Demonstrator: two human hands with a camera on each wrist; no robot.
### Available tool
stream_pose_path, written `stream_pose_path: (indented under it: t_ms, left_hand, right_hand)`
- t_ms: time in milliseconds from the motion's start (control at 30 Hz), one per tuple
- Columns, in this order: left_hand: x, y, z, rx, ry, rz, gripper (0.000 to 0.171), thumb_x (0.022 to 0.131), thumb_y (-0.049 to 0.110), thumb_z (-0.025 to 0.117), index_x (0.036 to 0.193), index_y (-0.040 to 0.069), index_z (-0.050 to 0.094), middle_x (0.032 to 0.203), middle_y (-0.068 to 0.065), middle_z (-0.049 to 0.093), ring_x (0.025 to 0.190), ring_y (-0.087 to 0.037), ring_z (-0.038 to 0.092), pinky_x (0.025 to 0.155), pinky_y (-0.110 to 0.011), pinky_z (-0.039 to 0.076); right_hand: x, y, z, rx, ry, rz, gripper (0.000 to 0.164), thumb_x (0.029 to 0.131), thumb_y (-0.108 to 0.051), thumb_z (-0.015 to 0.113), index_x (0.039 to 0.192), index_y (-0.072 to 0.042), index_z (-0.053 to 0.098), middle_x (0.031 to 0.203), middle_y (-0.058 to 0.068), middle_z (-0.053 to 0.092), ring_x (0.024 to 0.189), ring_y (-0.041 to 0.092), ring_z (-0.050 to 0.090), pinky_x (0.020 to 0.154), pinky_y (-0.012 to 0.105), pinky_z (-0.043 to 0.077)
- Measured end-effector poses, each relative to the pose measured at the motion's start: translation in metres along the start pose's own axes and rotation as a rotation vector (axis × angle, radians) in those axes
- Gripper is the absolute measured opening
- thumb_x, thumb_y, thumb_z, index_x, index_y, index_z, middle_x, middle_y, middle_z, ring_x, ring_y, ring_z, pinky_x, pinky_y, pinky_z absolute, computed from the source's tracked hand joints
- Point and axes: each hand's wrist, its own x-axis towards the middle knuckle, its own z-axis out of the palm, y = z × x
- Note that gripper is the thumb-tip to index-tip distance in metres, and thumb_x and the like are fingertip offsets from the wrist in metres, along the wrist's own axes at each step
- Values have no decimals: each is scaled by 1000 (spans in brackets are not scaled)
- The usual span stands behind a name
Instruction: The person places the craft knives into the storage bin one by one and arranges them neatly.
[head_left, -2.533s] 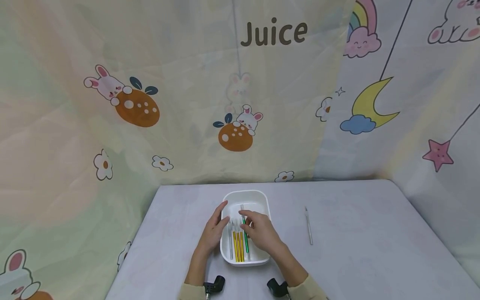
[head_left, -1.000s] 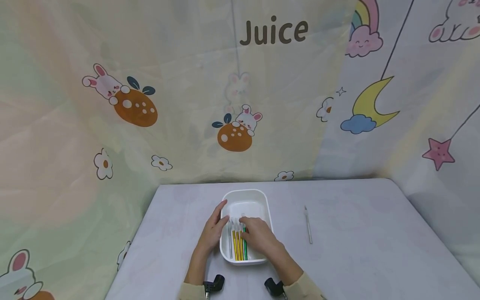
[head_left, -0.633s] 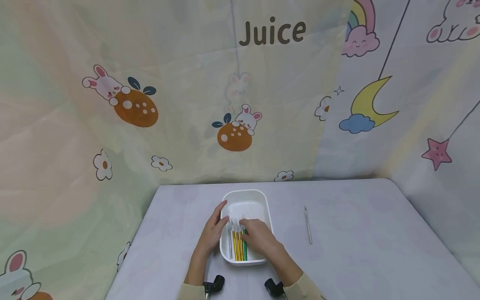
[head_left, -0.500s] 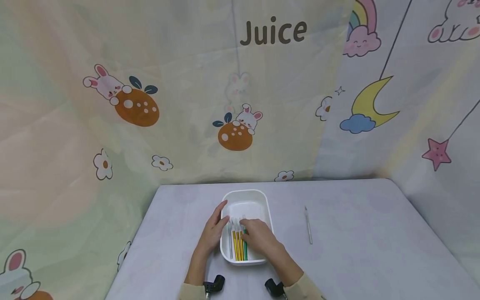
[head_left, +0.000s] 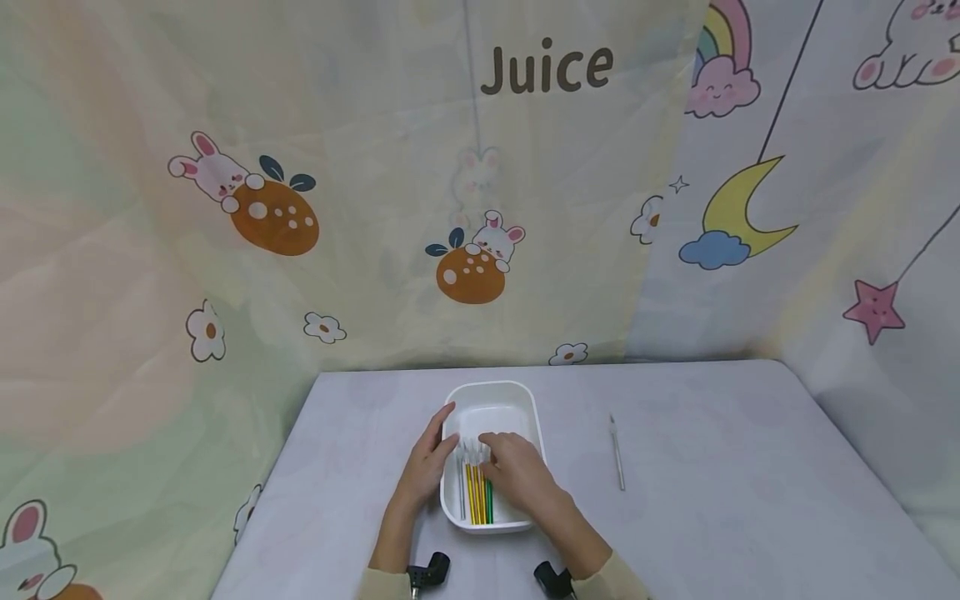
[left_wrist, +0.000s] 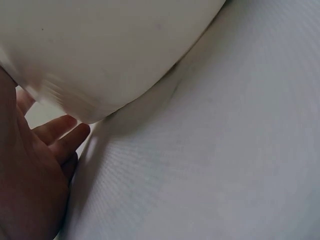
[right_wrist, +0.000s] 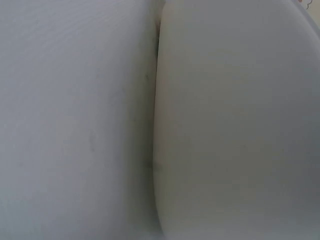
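A white tray (head_left: 517, 525) sits on the table, its outer wall (left_wrist: 115, 55) filling much of the left wrist view. My left hand (head_left: 423, 467) holds its left side, thumb over the rim and fingers (left_wrist: 70, 140) along the outside. Inside, slim pens lie in a row: a silver one (head_left: 462, 492), several gold ones (head_left: 476, 496) and a green pen (head_left: 489, 504), all with clear upper ends. Over the row's right end, my right hand (head_left: 517, 471) has curled fingers and thumb at the green pen's upper part, hiding some of it.
A lone silver pen (head_left: 618, 458) lies on the white table (head_left: 720, 500), right of the tray. A printed cloth (head_left: 375, 250) hangs behind the table. Black wrist devices (head_left: 430, 570) sit near both sleeves.
The green pen, slanted and higher in my right fingers at first, now lies straight beside the gold ones. My right hand came down with it, then shifted slightly. The left hand stays put.
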Motion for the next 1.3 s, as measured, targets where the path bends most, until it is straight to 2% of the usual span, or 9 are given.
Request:
stream_pose_path:
  t_ms: [333, 567, 733, 933, 1300]
  left_hand:
    - [-1, 0, 1, 11, 1, -3, 53, 108, 24, 54, 158, 40, 41, 170, 9, 31, 161, -20, 21, 130, -51, 19]
    - [-2, 2, 2, 8, 8, 2, 54, 108, 25, 54, 159, 36, 40, 171, 6, 30, 162, -24, 20, 129, -54, 19]
    - [-2, 4, 1, 4, 12, -6, 55, 108, 24, 53, 160, 35, 40, 171, 8, 29, 162, -21, 19, 130, -53, 17]
    - [-2, 4, 1, 3, 11, -12, 54, 108, 23, 53, 159, 38, 40, 171, 9, 28, 162, -19, 18, 131, -50, 15]
    - [-3, 5, 1, -1, 8, -13, 55, 108, 23, 53, 160, 32, 40, 171, 9, 28, 162, -18, 18, 131, -50, 16]
  right_hand:
    - [-2, 2, -6, -35, 92, -19, 45, 90, -21, 82, 132, -11, 70, 96, -1, 72, 84, 8, 58, 73, 25, 57]
    - [-1, 7, -21, -33, 221, -37, 52, 90, -19, 83, 139, -14, 65, 96, -2, 69, 81, 9, 55, 67, 20, 51]
    - [1, 19, -34, -22, 300, 14, 54, 91, -17, 82, 141, -15, 63, 100, -2, 70, 82, 9, 54, 67, 21, 49]
    - [4, 41, -47, -6, 329, 91, 55, 92, -16, 80, 144, -14, 61, 101, -1, 69, 77, 10, 50, 65, 22, 48]
    - [5, 65, -60, 12, 387, 122, 51, 92, -15, 80, 141, -11, 63, 100, 3, 70, 74, 14, 51, 63, 26, 46]
